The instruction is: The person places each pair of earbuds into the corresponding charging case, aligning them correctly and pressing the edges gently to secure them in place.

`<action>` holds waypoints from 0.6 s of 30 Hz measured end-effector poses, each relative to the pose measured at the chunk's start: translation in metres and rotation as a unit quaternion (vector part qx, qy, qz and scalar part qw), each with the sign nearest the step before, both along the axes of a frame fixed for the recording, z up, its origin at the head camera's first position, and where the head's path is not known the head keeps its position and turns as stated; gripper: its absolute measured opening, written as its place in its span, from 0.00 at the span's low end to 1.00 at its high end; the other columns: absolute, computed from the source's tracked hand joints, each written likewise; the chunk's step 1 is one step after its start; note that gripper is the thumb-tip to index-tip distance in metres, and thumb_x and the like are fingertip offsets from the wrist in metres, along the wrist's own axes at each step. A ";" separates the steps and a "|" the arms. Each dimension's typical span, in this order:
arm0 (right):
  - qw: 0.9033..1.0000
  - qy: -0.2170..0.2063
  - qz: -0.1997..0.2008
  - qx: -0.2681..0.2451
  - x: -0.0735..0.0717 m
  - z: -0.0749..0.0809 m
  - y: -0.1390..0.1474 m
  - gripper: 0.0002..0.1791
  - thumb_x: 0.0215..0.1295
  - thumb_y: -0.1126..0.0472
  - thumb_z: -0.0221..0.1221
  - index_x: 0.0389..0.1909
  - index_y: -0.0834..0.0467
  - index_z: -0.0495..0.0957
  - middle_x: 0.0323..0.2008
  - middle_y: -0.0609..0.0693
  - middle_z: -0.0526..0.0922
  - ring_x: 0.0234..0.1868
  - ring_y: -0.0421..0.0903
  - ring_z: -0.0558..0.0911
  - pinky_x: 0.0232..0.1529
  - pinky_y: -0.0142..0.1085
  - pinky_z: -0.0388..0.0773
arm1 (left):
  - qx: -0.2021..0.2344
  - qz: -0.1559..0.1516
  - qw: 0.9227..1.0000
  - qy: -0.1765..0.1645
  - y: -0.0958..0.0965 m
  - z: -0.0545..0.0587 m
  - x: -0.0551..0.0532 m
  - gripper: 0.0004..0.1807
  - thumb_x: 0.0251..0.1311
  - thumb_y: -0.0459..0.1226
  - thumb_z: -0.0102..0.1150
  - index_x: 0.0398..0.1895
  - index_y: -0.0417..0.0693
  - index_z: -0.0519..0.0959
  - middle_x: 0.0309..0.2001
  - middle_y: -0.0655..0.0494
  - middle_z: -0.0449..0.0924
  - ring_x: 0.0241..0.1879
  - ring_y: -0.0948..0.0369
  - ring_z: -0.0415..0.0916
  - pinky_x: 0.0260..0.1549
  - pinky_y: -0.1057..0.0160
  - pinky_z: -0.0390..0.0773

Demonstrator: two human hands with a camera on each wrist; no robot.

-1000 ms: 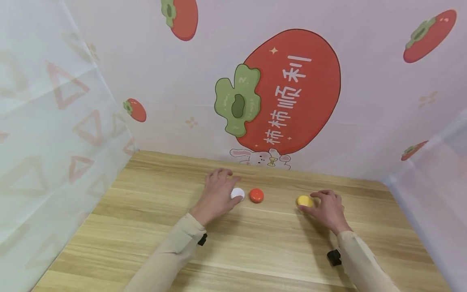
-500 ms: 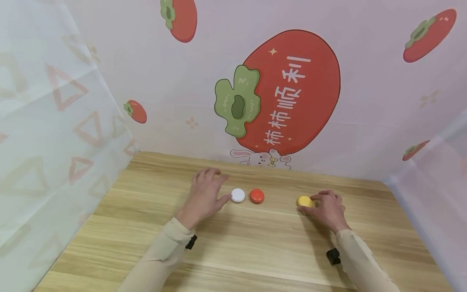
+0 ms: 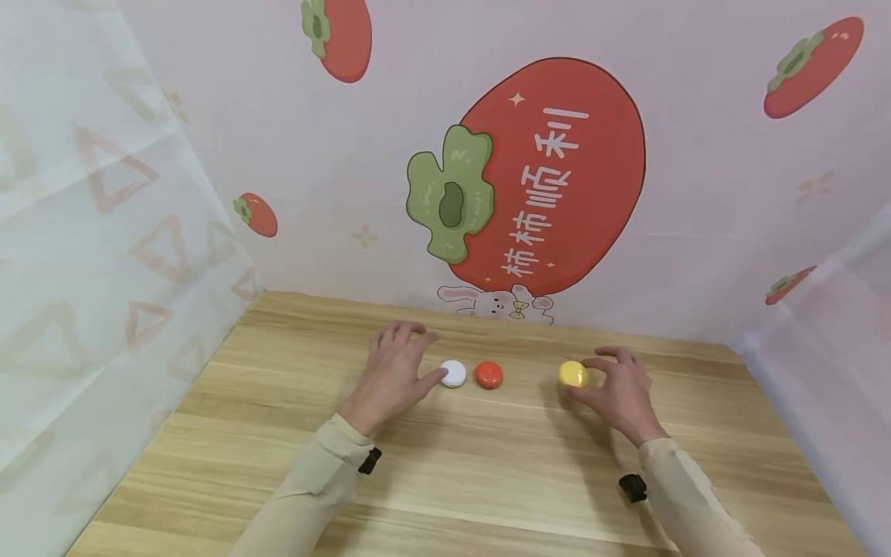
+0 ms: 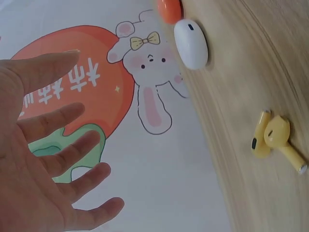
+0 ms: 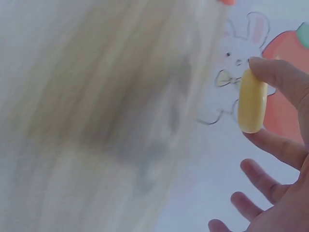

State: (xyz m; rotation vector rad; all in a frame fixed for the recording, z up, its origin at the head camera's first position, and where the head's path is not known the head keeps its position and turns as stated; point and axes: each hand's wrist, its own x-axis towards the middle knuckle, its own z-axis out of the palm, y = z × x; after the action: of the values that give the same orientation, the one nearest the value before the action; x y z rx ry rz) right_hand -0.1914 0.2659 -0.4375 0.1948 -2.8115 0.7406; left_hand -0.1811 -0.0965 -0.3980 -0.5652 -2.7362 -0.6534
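Observation:
In the head view my right hand (image 3: 619, 391) pinches a round, glossy yellow earphone case (image 3: 573, 374) between thumb and forefinger. The right wrist view shows this case (image 5: 252, 101) edge-on, the other fingers spread away from it. My left hand (image 3: 393, 371) hovers at the left, fingers apart and nothing between them. Its thumb is close to a white case (image 3: 455, 374); a red-orange case (image 3: 489, 375) lies just right of that. Two yellow earbuds (image 4: 276, 131) lie on the table in the left wrist view; I cannot make them out in the head view.
The wooden table (image 3: 445, 480) meets an upright printed cloth (image 3: 334, 255) at its back edge. More cloth walls rise at the left (image 3: 125, 255) and right (image 3: 835, 371). Black wrist straps show at both sleeves.
My left hand has drawn back leftward from over the white case. My right hand has closed its pinch on the yellow case and shifted it slightly left and up in the picture.

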 end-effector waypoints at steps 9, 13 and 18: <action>0.994 0.084 0.063 -0.025 0.011 0.021 -0.026 0.27 0.42 0.58 0.82 0.44 0.64 0.86 0.58 0.61 0.73 0.63 0.68 0.63 0.57 0.70 0.52 | 0.097 -0.038 0.994 -0.038 0.018 -0.005 -0.003 0.24 0.58 0.45 0.74 0.55 0.45 0.84 0.54 0.46 0.77 0.58 0.46 0.70 0.57 0.39 0.67; 0.989 0.118 0.088 -0.025 0.016 0.029 -0.038 0.27 0.38 0.58 0.83 0.42 0.63 0.86 0.57 0.59 0.73 0.63 0.66 0.63 0.56 0.69 0.54 | 0.147 -0.064 0.985 -0.069 0.026 -0.004 -0.002 0.20 0.60 0.44 0.72 0.52 0.44 0.85 0.53 0.48 0.77 0.57 0.48 0.71 0.56 0.42 0.69; 0.982 0.149 0.118 -0.015 0.022 0.034 -0.049 0.28 0.36 0.57 0.84 0.41 0.61 0.86 0.56 0.59 0.73 0.61 0.64 0.65 0.56 0.68 0.57 | 0.200 -0.087 0.966 -0.141 0.035 -0.001 0.000 0.18 0.64 0.45 0.68 0.53 0.45 0.85 0.56 0.48 0.77 0.61 0.48 0.70 0.59 0.43 0.70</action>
State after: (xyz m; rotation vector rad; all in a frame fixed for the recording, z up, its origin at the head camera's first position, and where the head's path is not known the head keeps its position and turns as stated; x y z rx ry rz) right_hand -0.1696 0.2171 -0.4036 0.5915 -2.5161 0.7317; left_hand -0.1813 -0.0616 -0.3993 -0.6582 -2.7026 -1.3857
